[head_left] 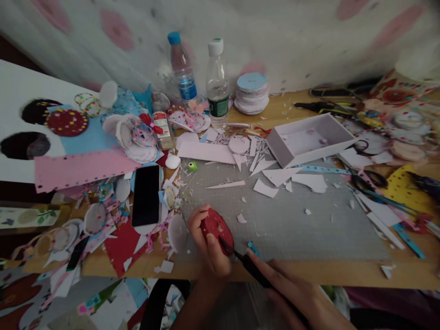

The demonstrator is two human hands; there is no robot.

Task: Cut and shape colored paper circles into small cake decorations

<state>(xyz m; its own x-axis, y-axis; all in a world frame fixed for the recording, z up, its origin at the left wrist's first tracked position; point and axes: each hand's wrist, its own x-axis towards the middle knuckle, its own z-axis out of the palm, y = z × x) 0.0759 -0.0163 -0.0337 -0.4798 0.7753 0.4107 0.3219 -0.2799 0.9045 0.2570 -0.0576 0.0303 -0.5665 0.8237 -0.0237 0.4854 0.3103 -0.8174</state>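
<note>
In the head view, my left hand (209, 247) is closed around a red oval disc (217, 224) with small pale specks, its thumb on the face and its fingers behind the edge. My right hand (295, 286) grips a slim black pointed tool (254, 270). The tip of that tool touches the disc's face near my left thumb; its exact kind is hard to make out. Both hands are at the front edge of a grey cutting mat (288, 229). A small blue scrap (253, 248) lies just beyond the tool.
White offcuts (282, 176) litter the mat's back. Behind stand an open white box (309, 140), two bottles (217, 87) and a stack of discs (252, 94). A phone (146, 195) lies left among decorated pieces. Scissors (367, 181) lie right.
</note>
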